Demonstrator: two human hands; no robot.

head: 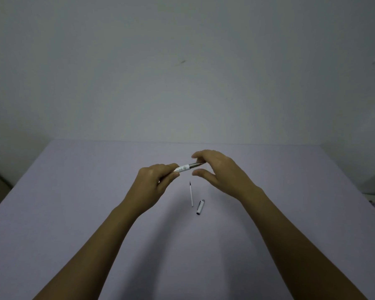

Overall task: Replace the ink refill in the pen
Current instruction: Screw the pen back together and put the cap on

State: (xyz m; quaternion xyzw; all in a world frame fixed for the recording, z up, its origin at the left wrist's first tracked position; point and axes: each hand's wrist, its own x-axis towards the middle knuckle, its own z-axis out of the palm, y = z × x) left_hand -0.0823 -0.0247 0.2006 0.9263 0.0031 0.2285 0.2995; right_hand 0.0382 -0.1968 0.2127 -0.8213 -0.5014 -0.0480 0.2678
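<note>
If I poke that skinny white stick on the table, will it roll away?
Probably. The thin white ink refill looks round and lies loose on the flat lilac table, so it likely rolls sideways. It seems very light, and may bend slightly.

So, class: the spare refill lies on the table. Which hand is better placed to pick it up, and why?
The right hand. Its fingers are open and only touch the pen tip, just above the refill. The left hand is shut around the barrel.
</note>
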